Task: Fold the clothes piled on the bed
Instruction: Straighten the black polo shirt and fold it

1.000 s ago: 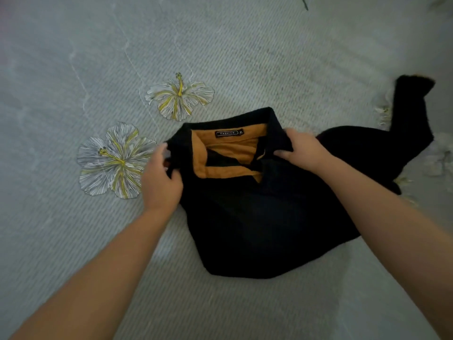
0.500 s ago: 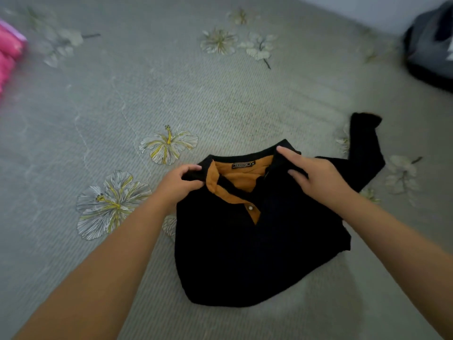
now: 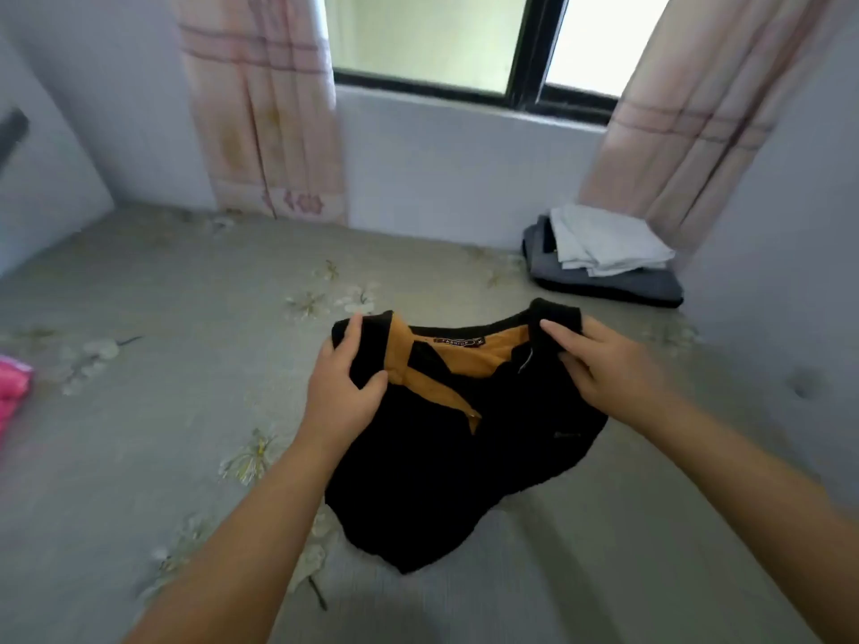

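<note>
Head view shows you holding a folded black shirt (image 3: 446,457) with an orange collar lining by its two shoulders, its lower edge hanging close over the bed (image 3: 162,434). Your left hand (image 3: 346,388) grips the left shoulder, thumb over the front and fingers curled behind. Your right hand (image 3: 604,364) pinches the right shoulder near the collar, fingers lying fairly straight over the cloth.

This piece looks nearly done; I judge it only needs setting down. A stack of folded clothes (image 3: 604,262), grey with a white piece on top, sits at the far right corner against the wall, so some work is finished. A pink item (image 3: 11,392) at the left edge may still need folding; you cannot tell from here.

Open bed lies ahead and left. The wall and a curtain (image 3: 688,132) crowd the stack.
</note>
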Demonstrator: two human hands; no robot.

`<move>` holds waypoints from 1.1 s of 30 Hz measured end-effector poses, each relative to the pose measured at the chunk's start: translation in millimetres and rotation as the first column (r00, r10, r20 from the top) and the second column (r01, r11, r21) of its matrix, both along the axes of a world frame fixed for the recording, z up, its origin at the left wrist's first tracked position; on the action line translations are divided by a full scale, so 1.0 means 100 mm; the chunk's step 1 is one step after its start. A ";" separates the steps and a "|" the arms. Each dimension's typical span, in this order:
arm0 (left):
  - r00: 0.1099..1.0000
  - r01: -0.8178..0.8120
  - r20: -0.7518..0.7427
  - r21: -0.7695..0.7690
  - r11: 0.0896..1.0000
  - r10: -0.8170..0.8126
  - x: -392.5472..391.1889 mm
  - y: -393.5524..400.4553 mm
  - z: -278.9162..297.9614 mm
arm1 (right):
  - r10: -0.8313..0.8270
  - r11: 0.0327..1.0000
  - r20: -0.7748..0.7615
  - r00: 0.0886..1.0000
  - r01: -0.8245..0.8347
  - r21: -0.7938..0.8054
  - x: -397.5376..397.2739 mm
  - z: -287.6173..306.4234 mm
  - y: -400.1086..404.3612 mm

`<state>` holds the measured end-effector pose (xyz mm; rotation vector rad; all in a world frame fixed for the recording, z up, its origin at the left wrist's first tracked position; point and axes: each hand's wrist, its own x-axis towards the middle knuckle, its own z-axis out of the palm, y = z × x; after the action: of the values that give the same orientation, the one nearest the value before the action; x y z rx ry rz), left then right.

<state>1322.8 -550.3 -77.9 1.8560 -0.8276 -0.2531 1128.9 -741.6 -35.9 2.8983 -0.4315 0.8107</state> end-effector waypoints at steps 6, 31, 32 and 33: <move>0.762 -0.045 0.647 0.089 0.995 -0.023 -0.55 0.44 1.47 | -0.094 0.961 0.091 0.991 0.115 -0.252 -0.91 1.41 0.42; 0.197 -0.385 0.923 -0.236 0.892 0.330 -2.97 3.19 2.40 | -0.225 0.858 0.358 0.906 0.358 -0.367 -3.32 2.04 2.92; 0.206 -0.381 0.925 -0.226 0.896 0.321 -2.95 3.26 2.30 | -0.234 0.860 0.326 0.916 0.352 -0.370 -3.31 1.94 2.97; 0.221 -0.379 0.926 -0.207 0.902 0.306 -2.93 3.33 2.18 | -0.243 0.861 0.290 0.926 0.343 -0.375 -3.30 1.85 3.01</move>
<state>1029.8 -216.9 140.4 2.1157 -1.1169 1.3207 799.3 -440.3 149.1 2.2769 -0.6183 1.0459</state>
